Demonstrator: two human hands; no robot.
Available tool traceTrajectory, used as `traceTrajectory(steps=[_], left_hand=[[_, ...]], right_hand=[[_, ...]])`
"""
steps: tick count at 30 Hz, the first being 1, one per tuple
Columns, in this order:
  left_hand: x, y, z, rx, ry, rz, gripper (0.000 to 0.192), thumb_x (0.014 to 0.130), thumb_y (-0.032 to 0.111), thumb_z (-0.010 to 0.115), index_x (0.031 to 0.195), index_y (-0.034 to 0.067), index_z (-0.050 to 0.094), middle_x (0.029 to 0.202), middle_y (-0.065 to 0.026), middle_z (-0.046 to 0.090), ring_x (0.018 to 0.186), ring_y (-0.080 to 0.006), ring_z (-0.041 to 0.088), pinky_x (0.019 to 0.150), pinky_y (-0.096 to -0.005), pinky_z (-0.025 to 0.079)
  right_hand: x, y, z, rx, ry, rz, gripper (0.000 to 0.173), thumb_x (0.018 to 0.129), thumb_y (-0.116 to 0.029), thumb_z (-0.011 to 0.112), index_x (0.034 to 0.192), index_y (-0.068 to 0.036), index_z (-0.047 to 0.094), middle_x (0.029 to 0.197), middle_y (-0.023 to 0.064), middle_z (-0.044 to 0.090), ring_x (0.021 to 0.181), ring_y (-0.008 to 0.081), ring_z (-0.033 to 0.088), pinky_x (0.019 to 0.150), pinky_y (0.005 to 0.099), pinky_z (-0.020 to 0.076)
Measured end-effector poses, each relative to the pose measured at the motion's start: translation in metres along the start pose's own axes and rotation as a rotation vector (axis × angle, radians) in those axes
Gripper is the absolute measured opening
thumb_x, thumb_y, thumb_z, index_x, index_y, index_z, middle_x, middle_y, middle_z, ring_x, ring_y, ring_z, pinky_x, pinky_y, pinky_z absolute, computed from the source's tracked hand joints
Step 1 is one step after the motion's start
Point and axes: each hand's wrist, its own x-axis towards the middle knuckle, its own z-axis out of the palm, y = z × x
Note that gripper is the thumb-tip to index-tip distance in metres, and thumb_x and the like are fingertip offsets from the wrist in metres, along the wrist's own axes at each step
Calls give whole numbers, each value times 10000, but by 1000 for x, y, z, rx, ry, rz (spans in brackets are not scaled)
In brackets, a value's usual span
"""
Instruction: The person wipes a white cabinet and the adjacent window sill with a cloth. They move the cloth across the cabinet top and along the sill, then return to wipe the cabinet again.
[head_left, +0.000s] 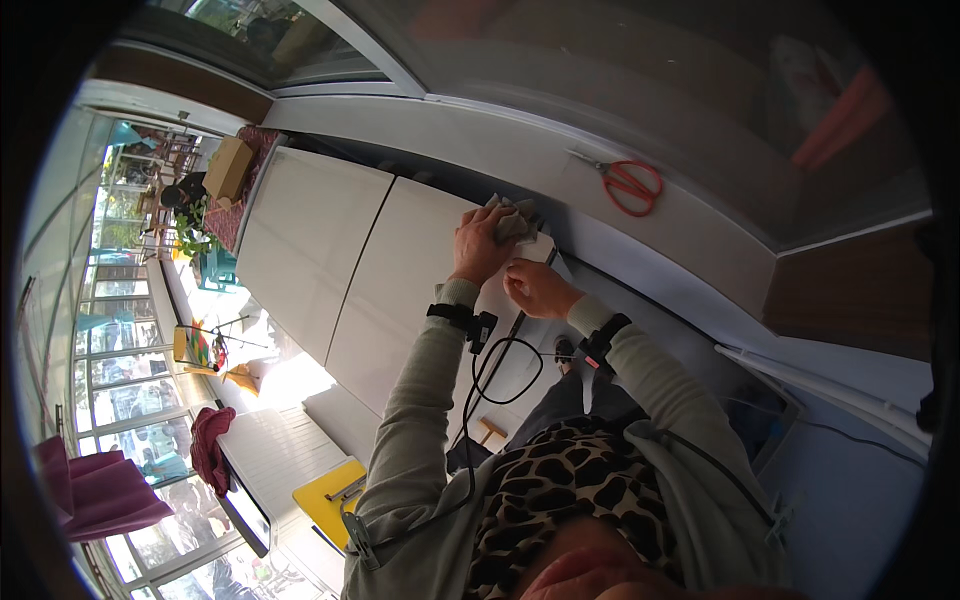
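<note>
My left hand (480, 244) presses a crumpled grey cloth (516, 223) onto the far corner of a white tabletop (420, 259), close to the wall. Just below it, my right hand (541, 289) is curled into a loose fist by the table's edge, and I see nothing held in it. A dark seam divides the tabletop into two panels. Both wrists wear black straps with small devices, and a black cable (471, 420) loops down from the left one.
Red-handled scissors (631, 187) lie on the window ledge (480, 135) beyond the table. A cardboard box (228, 171) sits past the table's far end, near a seated person. At lower left are a yellow board (322, 499) and a dark red cloth (210, 450). White pipes (825, 394) run along the right wall.
</note>
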Motion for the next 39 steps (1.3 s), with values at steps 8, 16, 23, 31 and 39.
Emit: traceTrajectory(steps=[8, 16, 23, 31, 39], left_hand=[[-83, 21, -15, -61, -76, -18, 501, 755, 182, 827, 1238, 223, 703, 1316, -51, 659, 1239, -327, 568, 1012, -450, 486], [-54, 21, 1, -19, 87, -173, 529, 785, 240, 811, 1295, 197, 674, 1312, -95, 662, 1230, -359, 562, 1054, -455, 464], [-32, 65, 26, 64, -11, -12, 510, 755, 243, 821, 1247, 255, 687, 1302, -19, 662, 1220, -345, 564, 1016, -458, 490], [-139, -21, -22, 31, 178, -384, 478, 770, 218, 818, 1230, 189, 694, 1293, -62, 652, 1200, -348, 567, 1021, -465, 475], [-134, -16, -14, 17, 191, -416, 506, 792, 298, 817, 1271, 193, 693, 1319, -74, 656, 1213, -353, 579, 1040, -466, 465]], right_hand=[[-52, 18, -42, 157, -47, 275, 195, 990, -143, 597, 883, 16, 634, 783, 118, 687, 664, 194, 642, 630, 357, 505], [-86, 64, -23, -129, -155, 370, 166, 862, -200, 655, 886, -40, 690, 884, 177, 722, 859, 412, 687, 754, 471, 547], [-92, 46, -29, -209, -286, 367, 131, 857, -180, 648, 879, -59, 694, 908, 171, 724, 892, 393, 691, 775, 486, 551], [-78, 5, -133, -313, 214, 88, 110, 944, -155, 652, 908, -50, 647, 842, 118, 677, 767, 329, 669, 689, 440, 534], [-97, 9, -195, -640, 431, 83, 240, 985, -217, 662, 826, -51, 593, 772, 117, 612, 678, 331, 626, 610, 432, 495]])
